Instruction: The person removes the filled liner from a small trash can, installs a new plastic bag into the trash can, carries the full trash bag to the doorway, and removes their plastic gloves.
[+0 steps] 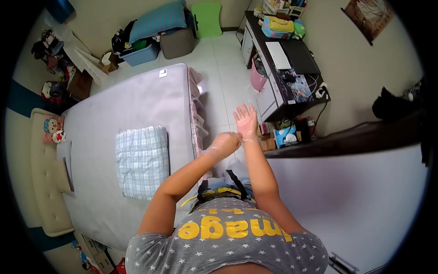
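My right hand point(246, 122) is raised with its palm showing and its fingers spread, holding nothing. A clear plastic glove point(248, 137) seems to cover it, its thin film showing at the wrist. My left hand point(225, 144) is closed at that wrist, fingers pinched on the glove's edge. Similar clear film shows around my left wrist. To the left of my hands is a bed with a bare grey mattress point(100, 105). On it lies a folded blue-and-white plaid quilt point(142, 162).
A dark desk point(285, 89) with a white keyboard point(278, 55) stands ahead right, a pink bin point(258, 78) beside it. A blue tub point(140, 55) and a grey storage box point(177, 44) are beyond the bed. A white surface point(342, 196) lies close on the right.
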Demonstrator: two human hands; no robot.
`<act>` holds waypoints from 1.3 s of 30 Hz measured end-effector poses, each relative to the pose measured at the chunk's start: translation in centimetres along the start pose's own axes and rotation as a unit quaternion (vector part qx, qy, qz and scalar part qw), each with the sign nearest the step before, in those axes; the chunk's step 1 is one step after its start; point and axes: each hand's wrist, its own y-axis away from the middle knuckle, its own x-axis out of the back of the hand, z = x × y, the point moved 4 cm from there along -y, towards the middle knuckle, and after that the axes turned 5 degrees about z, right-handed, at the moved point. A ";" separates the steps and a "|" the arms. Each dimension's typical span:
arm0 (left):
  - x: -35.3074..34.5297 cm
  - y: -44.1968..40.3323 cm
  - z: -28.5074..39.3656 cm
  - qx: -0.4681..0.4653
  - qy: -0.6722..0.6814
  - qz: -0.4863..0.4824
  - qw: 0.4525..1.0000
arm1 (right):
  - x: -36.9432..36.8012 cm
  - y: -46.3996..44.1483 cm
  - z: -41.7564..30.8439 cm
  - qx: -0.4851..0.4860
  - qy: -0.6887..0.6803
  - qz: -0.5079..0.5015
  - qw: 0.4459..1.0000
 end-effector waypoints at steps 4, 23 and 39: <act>-0.7 -5.1 -1.1 -0.109 0.031 -0.104 0.988 | -3.4 -5.9 -4.2 0.051 0.031 -0.026 0.998; -4.1 -34.6 -4.3 -0.247 0.085 -0.082 0.962 | -0.1 -25.3 -19.6 0.200 -0.086 0.137 0.966; -9.8 -36.2 -3.1 -0.588 0.105 -0.441 0.670 | 6.1 -18.9 -18.4 0.478 -0.200 0.297 0.802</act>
